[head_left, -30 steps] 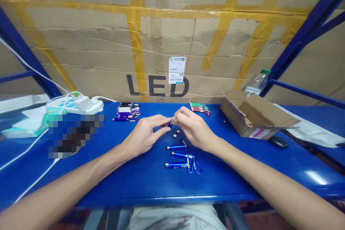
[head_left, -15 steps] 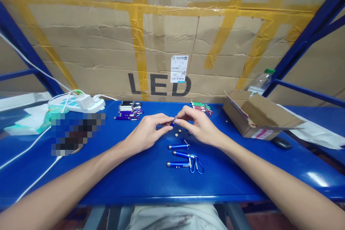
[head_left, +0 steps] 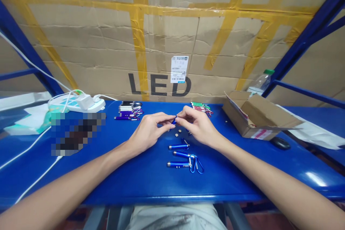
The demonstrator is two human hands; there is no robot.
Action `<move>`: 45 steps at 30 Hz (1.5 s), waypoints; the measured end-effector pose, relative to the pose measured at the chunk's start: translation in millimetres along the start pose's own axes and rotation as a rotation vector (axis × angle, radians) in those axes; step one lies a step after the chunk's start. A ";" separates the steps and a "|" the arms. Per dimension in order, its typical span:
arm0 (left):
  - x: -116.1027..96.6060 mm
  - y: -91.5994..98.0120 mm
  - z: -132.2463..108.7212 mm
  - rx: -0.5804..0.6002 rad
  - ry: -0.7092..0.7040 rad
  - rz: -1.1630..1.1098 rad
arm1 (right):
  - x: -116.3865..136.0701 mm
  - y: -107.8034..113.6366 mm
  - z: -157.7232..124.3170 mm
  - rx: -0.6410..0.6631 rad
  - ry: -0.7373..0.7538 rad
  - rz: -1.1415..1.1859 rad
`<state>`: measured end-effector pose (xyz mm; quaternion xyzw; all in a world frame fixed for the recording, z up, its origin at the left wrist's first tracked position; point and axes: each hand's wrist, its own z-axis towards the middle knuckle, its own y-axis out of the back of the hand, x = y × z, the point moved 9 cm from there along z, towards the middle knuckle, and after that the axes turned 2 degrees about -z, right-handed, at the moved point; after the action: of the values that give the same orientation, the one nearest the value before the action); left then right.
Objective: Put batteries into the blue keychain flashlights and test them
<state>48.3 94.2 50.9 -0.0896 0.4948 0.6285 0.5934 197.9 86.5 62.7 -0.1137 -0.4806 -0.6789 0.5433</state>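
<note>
Between the fingertips of both hands is a small blue flashlight (head_left: pixel 174 121), mostly covered by the fingers. My left hand (head_left: pixel 151 128) pinches its near end, with thumb and forefinger closed. On the other side my right hand (head_left: pixel 198 124) grips its far end in a pinch. Just below the hands, two small round button cells (head_left: pixel 178 133) lie on the blue table. Closer to me are three blue keychain flashlights, the lowest one (head_left: pixel 178 164) with a blue carabiner (head_left: pixel 196 164) at its right end.
Rows of keychain flashlights (head_left: pixel 126 108) lie at the back left, and green and red ones (head_left: pixel 199 107) at the back right. An open cardboard box (head_left: pixel 258 115) and a black mouse (head_left: pixel 280 143) are on the right. A white power strip (head_left: pixel 94 107) with cables stands left.
Both hands stay in nearly the same place. The blue flashlight has turned slightly between the fingertips and less of it shows.
</note>
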 end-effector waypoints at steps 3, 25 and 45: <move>1.3 3.0 -1.0 -0.007 0.010 -0.011 | 2.9 12.5 1.2 -0.053 0.017 -0.073; 11.5 8.1 -4.7 0.097 0.070 0.221 | -57.9 255.2 -77.4 -0.106 -0.684 -1.164; 34.5 6.6 -4.8 0.174 0.164 0.431 | -7.4 52.5 -42.8 0.351 0.006 -0.597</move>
<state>30.8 114.7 27.7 0.0186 0.6012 0.6863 0.4088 261.0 60.7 63.5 0.1289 -0.6006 -0.7152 0.3333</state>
